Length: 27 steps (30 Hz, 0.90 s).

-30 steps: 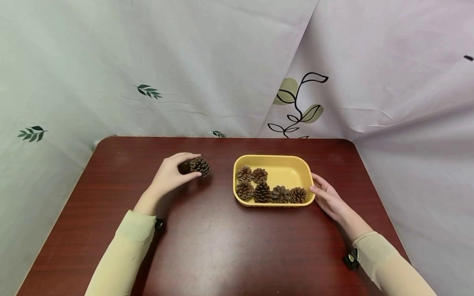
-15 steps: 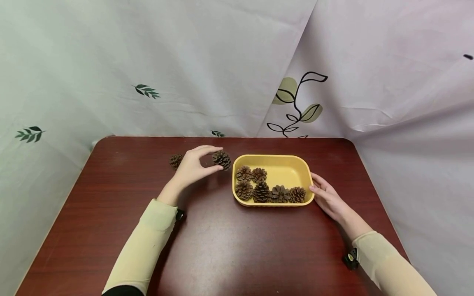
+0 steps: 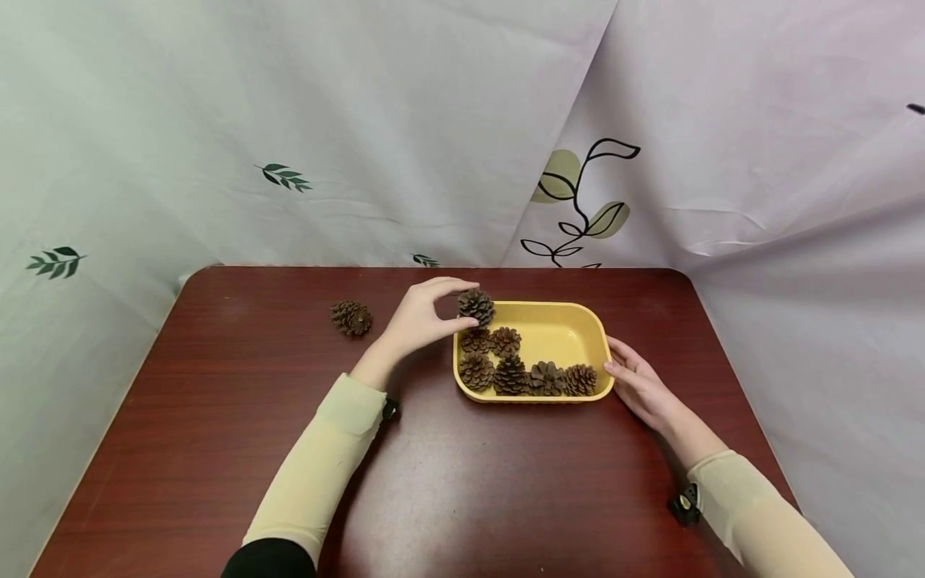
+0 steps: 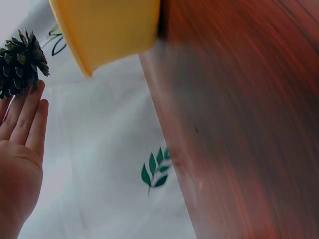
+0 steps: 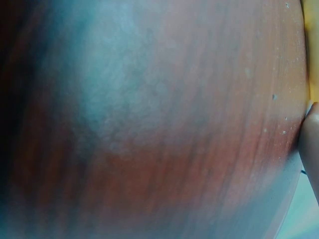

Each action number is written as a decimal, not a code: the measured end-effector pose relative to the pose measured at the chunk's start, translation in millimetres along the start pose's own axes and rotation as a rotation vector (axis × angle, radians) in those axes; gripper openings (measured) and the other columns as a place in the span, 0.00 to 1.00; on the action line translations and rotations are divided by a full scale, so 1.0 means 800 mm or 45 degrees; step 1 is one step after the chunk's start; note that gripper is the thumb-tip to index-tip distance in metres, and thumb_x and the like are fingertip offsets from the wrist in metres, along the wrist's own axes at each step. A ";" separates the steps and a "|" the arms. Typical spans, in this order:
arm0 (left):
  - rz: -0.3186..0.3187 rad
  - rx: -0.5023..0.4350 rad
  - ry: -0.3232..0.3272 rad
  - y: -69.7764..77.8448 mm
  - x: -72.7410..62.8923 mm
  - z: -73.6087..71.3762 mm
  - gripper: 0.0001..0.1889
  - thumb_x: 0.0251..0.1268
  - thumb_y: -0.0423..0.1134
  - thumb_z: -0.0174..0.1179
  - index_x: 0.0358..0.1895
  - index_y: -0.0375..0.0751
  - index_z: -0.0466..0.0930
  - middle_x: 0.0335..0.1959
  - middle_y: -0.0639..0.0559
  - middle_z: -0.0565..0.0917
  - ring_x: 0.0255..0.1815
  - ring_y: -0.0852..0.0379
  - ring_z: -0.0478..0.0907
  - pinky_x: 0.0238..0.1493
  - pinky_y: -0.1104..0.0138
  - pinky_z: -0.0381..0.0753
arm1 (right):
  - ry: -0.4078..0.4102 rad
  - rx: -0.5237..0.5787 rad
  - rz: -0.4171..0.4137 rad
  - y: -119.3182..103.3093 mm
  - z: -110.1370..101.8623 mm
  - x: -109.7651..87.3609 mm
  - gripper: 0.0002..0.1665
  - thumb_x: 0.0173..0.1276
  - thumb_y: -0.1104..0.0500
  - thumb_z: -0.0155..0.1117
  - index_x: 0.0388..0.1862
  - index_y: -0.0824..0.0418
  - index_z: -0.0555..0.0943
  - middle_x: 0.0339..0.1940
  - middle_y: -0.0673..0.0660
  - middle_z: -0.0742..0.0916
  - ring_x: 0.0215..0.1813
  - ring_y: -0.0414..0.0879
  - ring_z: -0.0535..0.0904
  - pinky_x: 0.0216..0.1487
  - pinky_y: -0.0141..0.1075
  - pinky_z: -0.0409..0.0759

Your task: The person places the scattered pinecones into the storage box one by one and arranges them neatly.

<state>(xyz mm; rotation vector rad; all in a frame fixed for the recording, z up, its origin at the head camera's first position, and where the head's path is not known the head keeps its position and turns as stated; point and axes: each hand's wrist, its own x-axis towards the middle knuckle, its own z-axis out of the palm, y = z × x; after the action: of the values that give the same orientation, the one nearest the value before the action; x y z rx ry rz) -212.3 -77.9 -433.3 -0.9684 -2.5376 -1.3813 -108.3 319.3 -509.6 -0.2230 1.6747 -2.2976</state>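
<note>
My left hand (image 3: 426, 318) holds a brown pine cone (image 3: 476, 307) between thumb and fingers, over the back left corner of a yellow plastic tub (image 3: 578, 308). The left wrist view shows that pine cone (image 4: 21, 64) at the fingertips, apart from the tub wall (image 4: 109, 30). Several other pine cones lie inside the tub along its left and front sides; one is a front-left cone (image 3: 477, 372). My right hand (image 3: 645, 391) holds the tub's right end, thumb at the rim and fingers along the outer wall. Only the thumb (image 5: 311, 144) shows in the right wrist view.
Another pine cone (image 3: 351, 318) lies on the dark red wooden table (image 3: 462, 490), left of my left hand. A pale cloth with leaf prints (image 3: 405, 144) hangs behind the table's back edge. Both wrists wear black straps.
My left hand has carried its pine cone rightward from the table to the tub's back left corner. The pine cone left behind is now fully in view. My right hand and the tub stay put.
</note>
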 end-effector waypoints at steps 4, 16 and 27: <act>0.014 -0.002 -0.037 0.007 0.012 0.016 0.30 0.60 0.42 0.80 0.66 0.42 0.85 0.63 0.45 0.88 0.67 0.46 0.83 0.76 0.53 0.78 | 0.001 0.001 0.003 0.000 0.000 -0.001 0.26 0.85 0.71 0.45 0.73 0.50 0.69 0.68 0.41 0.81 0.66 0.32 0.79 0.65 0.23 0.79; 0.042 0.011 -0.154 0.029 0.039 0.061 0.30 0.61 0.45 0.79 0.66 0.43 0.85 0.64 0.48 0.88 0.68 0.50 0.83 0.75 0.58 0.79 | 0.004 -0.004 0.010 0.000 0.001 0.001 0.26 0.85 0.71 0.45 0.73 0.48 0.70 0.68 0.41 0.82 0.65 0.33 0.80 0.64 0.23 0.80; 0.024 0.006 -0.283 0.035 0.059 0.101 0.29 0.62 0.47 0.79 0.66 0.46 0.85 0.65 0.50 0.87 0.69 0.52 0.81 0.76 0.63 0.77 | 0.026 -0.017 0.017 0.000 0.000 0.000 0.25 0.85 0.70 0.45 0.72 0.48 0.69 0.68 0.40 0.82 0.66 0.32 0.80 0.65 0.23 0.80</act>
<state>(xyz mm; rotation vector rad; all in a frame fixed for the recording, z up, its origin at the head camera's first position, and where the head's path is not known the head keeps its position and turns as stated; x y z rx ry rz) -217.0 18.9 -443.4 -1.2038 -2.6765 -1.3298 -108.1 319.4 -509.4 -0.1914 1.6968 -2.2870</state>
